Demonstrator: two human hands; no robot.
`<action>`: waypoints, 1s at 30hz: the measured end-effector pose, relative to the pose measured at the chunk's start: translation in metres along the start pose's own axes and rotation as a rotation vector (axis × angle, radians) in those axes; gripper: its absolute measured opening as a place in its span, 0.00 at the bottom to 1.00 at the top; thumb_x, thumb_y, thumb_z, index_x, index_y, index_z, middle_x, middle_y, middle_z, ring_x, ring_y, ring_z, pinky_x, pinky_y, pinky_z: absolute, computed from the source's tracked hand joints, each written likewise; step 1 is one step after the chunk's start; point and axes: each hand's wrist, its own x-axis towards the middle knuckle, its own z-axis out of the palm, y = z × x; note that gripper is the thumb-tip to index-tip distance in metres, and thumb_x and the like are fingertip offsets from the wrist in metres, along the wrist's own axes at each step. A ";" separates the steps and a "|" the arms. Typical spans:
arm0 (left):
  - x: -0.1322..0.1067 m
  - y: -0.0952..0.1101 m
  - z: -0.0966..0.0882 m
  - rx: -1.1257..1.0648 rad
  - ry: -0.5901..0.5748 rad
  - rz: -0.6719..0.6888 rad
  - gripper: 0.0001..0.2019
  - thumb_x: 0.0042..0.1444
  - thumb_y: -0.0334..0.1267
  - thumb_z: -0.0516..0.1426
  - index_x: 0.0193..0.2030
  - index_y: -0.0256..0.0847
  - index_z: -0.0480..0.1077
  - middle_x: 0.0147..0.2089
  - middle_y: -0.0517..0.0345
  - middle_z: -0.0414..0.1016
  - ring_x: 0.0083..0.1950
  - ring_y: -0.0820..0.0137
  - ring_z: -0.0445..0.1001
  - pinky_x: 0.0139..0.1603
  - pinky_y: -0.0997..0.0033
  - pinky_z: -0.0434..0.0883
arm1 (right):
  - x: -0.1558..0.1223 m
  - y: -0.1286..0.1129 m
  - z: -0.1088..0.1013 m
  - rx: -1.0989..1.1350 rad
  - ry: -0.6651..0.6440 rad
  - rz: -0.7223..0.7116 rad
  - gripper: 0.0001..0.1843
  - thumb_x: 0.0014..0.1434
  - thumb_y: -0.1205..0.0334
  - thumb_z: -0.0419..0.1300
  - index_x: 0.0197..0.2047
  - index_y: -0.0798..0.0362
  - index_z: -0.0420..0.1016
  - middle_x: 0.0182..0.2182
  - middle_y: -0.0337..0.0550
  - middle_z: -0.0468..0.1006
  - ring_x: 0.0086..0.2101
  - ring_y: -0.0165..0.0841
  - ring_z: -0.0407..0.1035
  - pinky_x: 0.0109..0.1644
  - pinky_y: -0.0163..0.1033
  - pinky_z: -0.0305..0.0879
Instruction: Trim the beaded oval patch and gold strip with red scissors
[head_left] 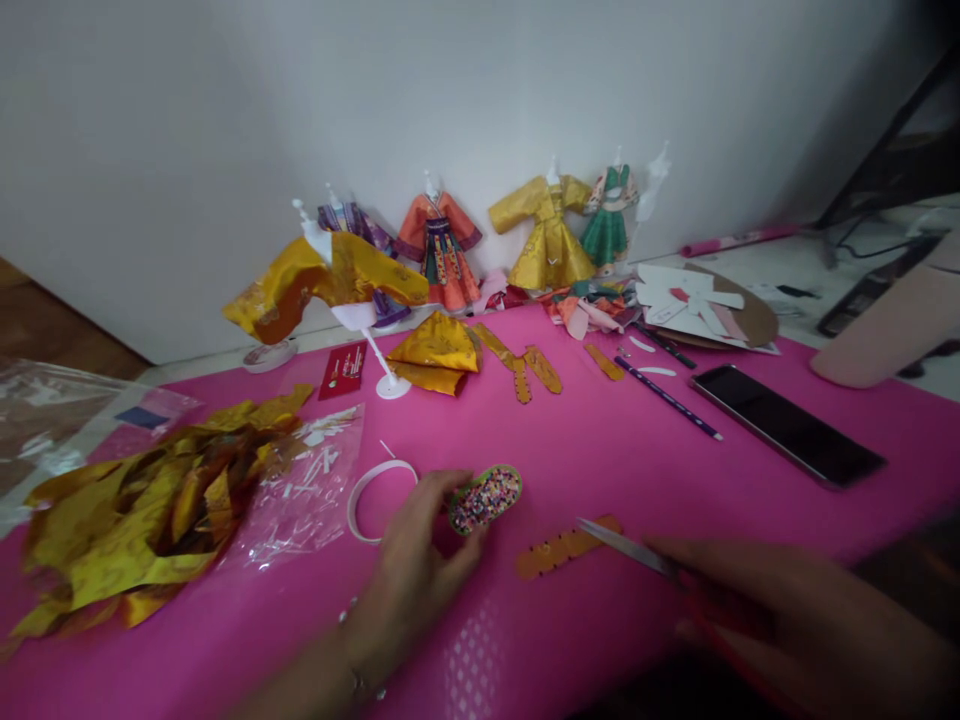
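My left hand (427,550) is closed around a small oval green-rimmed container (486,498) filled with tiny multicoloured beads. In my right hand (795,610) is a pair of scissors (630,546) with reddish handles, its blades pointing left. The blade tip lies over or just above the right end of a gold fabric strip (559,553) with small dark marks along its edges; contact cannot be made out. Just left of my left hand, a white ring of tape or ribbon (366,500) rests on the pink mat (592,450).
Gold fabric scraps (142,510) and clear plastic bags (300,490) lie at left. A phone (787,420) and a dark pencil (667,398) are at right. Miniature dressed stands, including one in orange (439,245) and one in yellow (551,235), line the wall.
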 end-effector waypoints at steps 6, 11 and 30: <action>-0.003 0.006 -0.001 -0.001 -0.021 0.014 0.20 0.65 0.29 0.58 0.62 0.47 0.68 0.50 0.53 0.82 0.45 0.63 0.84 0.48 0.59 0.83 | 0.001 -0.008 -0.002 0.017 0.045 -0.007 0.21 0.69 0.64 0.65 0.62 0.37 0.84 0.45 0.35 0.90 0.36 0.37 0.86 0.39 0.34 0.82; 0.000 0.007 -0.003 0.012 -0.029 0.027 0.21 0.63 0.29 0.58 0.61 0.48 0.67 0.49 0.54 0.81 0.44 0.63 0.83 0.45 0.61 0.83 | 0.000 -0.012 -0.004 0.004 0.073 0.007 0.21 0.68 0.62 0.66 0.62 0.36 0.84 0.46 0.35 0.90 0.37 0.36 0.86 0.39 0.34 0.82; -0.006 0.035 -0.020 -0.038 -0.166 0.167 0.26 0.67 0.29 0.59 0.69 0.50 0.63 0.56 0.50 0.83 0.54 0.59 0.86 0.56 0.59 0.86 | 0.013 -0.030 -0.014 0.132 0.234 0.000 0.21 0.65 0.62 0.64 0.59 0.44 0.87 0.48 0.41 0.91 0.39 0.41 0.88 0.39 0.36 0.84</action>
